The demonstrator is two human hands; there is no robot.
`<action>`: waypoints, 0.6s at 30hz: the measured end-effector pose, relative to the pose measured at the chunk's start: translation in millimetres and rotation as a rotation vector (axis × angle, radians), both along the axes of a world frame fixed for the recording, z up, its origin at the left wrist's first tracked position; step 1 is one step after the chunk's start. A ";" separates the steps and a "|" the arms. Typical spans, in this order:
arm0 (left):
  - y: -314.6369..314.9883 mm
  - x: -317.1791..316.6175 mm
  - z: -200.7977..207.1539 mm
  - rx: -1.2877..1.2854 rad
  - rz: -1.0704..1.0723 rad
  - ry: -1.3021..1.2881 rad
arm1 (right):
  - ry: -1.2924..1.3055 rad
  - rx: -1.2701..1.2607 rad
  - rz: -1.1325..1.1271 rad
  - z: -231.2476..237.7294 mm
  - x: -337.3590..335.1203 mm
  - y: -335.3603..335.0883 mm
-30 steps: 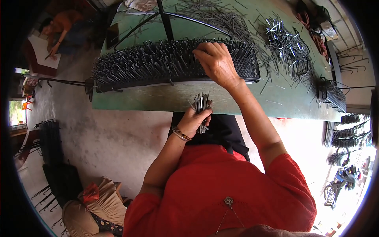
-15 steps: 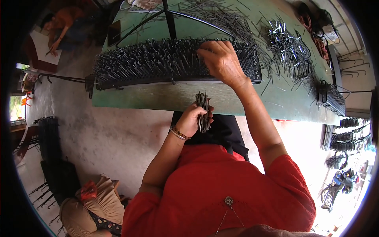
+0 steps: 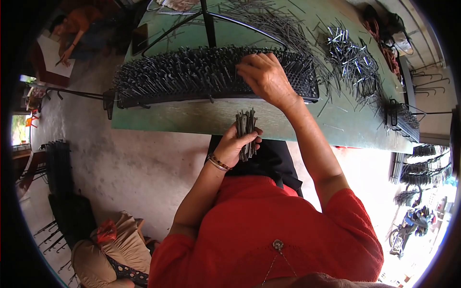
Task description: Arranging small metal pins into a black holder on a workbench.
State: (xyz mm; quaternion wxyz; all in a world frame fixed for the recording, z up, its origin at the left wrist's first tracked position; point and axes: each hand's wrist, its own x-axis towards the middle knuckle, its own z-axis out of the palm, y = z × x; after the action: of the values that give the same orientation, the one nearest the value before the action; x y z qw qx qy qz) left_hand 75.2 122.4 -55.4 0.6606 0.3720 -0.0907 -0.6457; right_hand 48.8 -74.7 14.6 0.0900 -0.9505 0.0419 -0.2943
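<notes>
My left hand (image 3: pixel 233 144) is closed round a bundle of thin dark metal rods (image 3: pixel 246 126), held upright just off the table's near edge. Above the long rack, my right hand (image 3: pixel 264 77) has its fingers curled and pinched together among the rod tops; whatever they hold is hidden. That black rack (image 3: pixel 168 102) is packed with short metal rods (image 3: pixel 177 72) standing on end, many with bent tips. At its right end, the perforated top (image 3: pixel 305 81) shows with fewer rods in it.
The green table (image 3: pixel 158 117) bears loose rods (image 3: pixel 269 21) at the back and a shiny heap (image 3: pixel 353 62) at right. A second rack (image 3: pixel 406 117) stands at the right corner. A seated person (image 3: pixel 79 29) works at far left; another person's lap (image 3: pixel 115 245) shows at lower left.
My right hand has shifted slightly left and down along the rack. In my left hand the bundle has turned a little, and the thumb now lies farther across it.
</notes>
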 end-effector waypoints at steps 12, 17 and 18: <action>0.8 -1.6 3.4 -0.001 0.093 0.012 | -0.168 0.329 -0.032 3.8 -15.6 16.8; -1.1 1.7 10.4 -0.057 0.084 -0.071 | 0.198 0.720 -0.067 -12.4 -36.4 36.6; -1.5 0.7 13.4 -0.057 0.082 -0.072 | 0.214 0.820 -0.041 -17.2 -38.5 37.4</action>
State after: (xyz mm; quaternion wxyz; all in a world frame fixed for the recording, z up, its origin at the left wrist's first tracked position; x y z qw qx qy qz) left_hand 75.9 120.9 -42.0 0.6932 0.3795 -0.1171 -0.6014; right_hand 10.4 -37.3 -2.6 0.4497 -0.8603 0.1835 -0.1546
